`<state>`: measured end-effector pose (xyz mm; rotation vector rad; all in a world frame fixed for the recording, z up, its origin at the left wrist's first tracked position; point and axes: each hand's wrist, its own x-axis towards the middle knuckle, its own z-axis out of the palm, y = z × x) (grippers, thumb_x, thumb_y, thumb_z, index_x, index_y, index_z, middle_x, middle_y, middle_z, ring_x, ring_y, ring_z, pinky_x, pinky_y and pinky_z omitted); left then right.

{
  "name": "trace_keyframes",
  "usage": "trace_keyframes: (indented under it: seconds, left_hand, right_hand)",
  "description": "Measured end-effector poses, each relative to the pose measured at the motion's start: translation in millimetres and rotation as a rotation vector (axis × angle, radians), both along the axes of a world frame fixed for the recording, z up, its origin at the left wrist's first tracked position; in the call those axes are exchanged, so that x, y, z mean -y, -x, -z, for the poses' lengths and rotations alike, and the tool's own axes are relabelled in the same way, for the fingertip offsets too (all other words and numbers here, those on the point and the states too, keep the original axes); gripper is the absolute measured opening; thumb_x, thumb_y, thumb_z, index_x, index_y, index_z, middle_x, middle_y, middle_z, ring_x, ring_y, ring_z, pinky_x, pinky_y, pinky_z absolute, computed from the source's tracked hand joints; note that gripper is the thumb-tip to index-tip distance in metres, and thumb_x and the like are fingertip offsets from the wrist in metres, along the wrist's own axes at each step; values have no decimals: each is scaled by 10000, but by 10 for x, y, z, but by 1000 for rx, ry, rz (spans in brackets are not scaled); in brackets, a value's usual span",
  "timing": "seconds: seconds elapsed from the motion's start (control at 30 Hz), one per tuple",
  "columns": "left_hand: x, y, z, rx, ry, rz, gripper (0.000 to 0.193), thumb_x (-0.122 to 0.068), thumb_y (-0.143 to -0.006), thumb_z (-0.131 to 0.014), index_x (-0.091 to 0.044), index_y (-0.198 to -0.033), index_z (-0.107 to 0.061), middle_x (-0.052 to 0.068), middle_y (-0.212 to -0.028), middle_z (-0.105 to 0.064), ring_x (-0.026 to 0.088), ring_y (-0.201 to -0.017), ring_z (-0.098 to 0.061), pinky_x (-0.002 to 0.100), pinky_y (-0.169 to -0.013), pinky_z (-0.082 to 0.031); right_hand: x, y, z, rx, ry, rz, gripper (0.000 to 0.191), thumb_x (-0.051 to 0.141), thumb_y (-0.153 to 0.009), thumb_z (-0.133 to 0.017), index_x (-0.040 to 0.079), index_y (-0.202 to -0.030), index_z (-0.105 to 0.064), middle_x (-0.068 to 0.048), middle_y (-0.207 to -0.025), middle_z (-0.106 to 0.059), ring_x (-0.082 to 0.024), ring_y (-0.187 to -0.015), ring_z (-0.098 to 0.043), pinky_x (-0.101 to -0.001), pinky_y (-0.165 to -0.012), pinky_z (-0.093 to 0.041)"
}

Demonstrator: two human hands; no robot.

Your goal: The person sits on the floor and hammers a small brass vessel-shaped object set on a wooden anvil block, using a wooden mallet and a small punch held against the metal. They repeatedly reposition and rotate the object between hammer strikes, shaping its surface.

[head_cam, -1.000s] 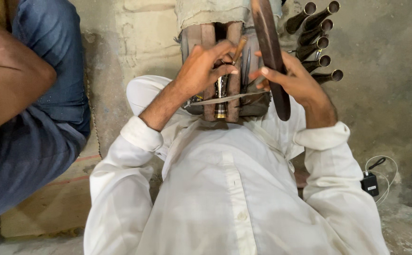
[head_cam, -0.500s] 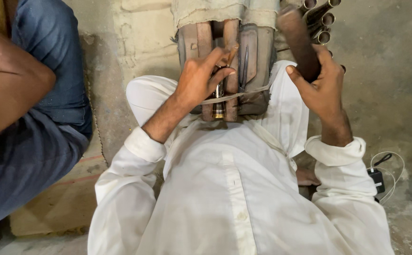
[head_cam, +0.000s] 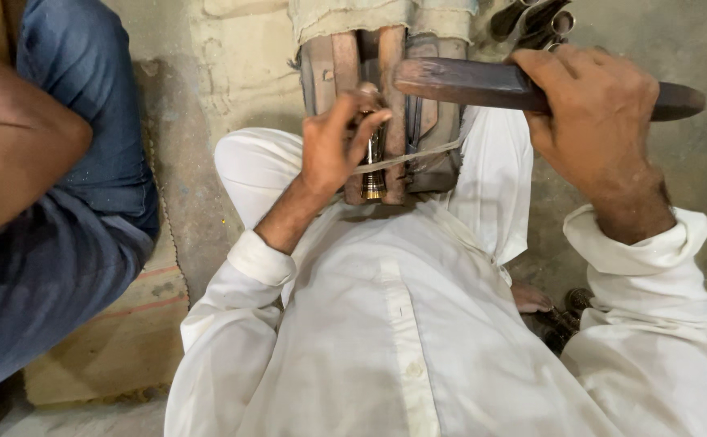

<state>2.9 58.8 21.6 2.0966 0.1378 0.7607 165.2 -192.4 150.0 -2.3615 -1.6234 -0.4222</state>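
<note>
My left hand (head_cam: pixel 339 147) pinches a small brass-coloured metal piece (head_cam: pixel 373 166) that stands upright between the wooden bars of a clamp block (head_cam: pixel 386 97) in front of my lap. My right hand (head_cam: pixel 592 121) is closed around a dark wooden club (head_cam: pixel 471 83), held level across the top of the block, its thick end above the metal piece. A thin cord (head_cam: pixel 418 154) runs across the block near my left fingers. I wear a white long-sleeved shirt (head_cam: pixel 394 324).
Another person in a blue shirt and trousers (head_cam: pixel 70 202) sits close on the left. Several metal tubes (head_cam: pixel 535 18) lie at the top right. A concrete wall and floor lie behind. A bare foot (head_cam: pixel 531 298) shows under my right arm.
My right hand has swung the wooden club from upright to level over the block and moved up and right. My left hand has stayed on the brass piece.
</note>
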Motion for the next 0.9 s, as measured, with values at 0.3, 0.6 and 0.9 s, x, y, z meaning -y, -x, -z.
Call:
trace_keyframes:
  seconds: [0.3,0.6,0.9]
  left_hand:
    - [-324,-219,-257,-107,-42,367,372,-164,-958,-815,-54,-1244,-605,131,-980,-775,285,-896,-793,366,-719,-631]
    - [-286,-405,-431,-278,-284,438,368,-231,-904,-796,-68,-1176,-609,137,-824,-751,344,-758,-739,456,-630,-551]
    - [-206,-684,-450,-347,-442,543,317,-200,-859,-811,-58,-1103,-667,174,-688,-686,400,-736,-703,516,-627,-510]
  right_hand:
    - [154,-11,584,-823,-47,169,478,215,-962,-801,-5,-1339,-607,-156,-1026,-724,-219,-857,-722,-327,-683,-586]
    - [287,89,828,-566,-256,178,364,111,-1037,-790,18,-1339,-609,-163,-1054,-738,-257,-893,-733,-359,-817,-571]
    - [436,129,754,-386,-101,268,357,101,-999,-802,48,-1315,-647,-171,-994,-723,-359,-827,-709,-438,-765,-536]
